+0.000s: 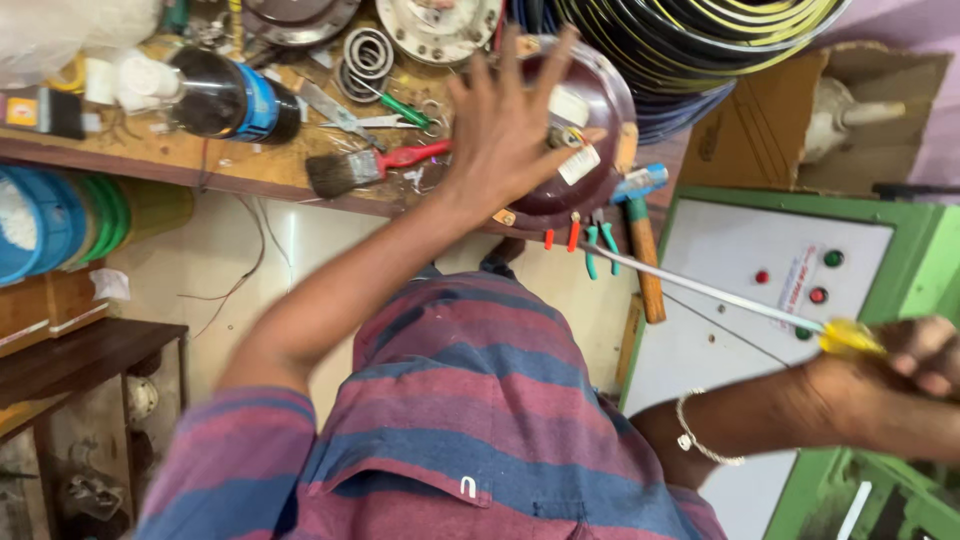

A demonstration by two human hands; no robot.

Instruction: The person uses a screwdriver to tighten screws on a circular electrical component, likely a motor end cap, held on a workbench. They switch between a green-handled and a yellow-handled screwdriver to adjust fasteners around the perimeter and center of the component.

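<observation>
Green control cabinet (905,262) at right; cluttered wooden bench (200,160) ahead. Maroon domed motor housing (590,150) sits at the bench edge – left hand (505,125) spread flat, fingers wide, pressing on it, gripping nothing. Right hand (915,365) fisted round a yellow-handled screwdriver (720,295), shaft aimed at the housing. Step, by my reading: steadying before prying – the tip needs placing at the rim

Cardboard box (775,125), brown, open, top right behind the green machine. White panel label (797,285) with red edging sits beside the indicator lights. Small white tags (578,163) hang on the maroon motor housing (600,110). Blue label band (262,103) wraps the dark bottle.
</observation>
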